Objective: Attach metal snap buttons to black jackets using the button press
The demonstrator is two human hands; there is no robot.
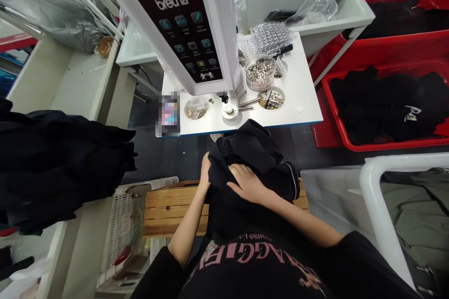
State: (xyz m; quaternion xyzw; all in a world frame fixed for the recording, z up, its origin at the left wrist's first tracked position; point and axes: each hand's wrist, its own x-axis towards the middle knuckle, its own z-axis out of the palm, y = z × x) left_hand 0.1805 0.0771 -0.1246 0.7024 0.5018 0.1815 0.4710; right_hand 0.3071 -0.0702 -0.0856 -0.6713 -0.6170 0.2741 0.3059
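A bunched black garment (252,145) lies over my lap, its upper end close to the front edge of the white work table. At its left side, my left hand (205,173) grips the cloth, with most fingers hidden behind a fold. On top of the cloth rests my right hand (247,186), fingers laid flat and thumb apart, fingertips near a fold. Straight ahead stands a white press machine (213,23) with a lit red display. Its small round lower die (229,111) sits just beyond the garment.
The white table (301,98) holds a clear tub of metal parts (260,71), a cup of brass-coloured pieces (271,98), another cup (195,108) and springs (249,103). Dark garments (52,159) are piled at left. Red bins (386,145) and a white tubular frame (372,196) stand at right.
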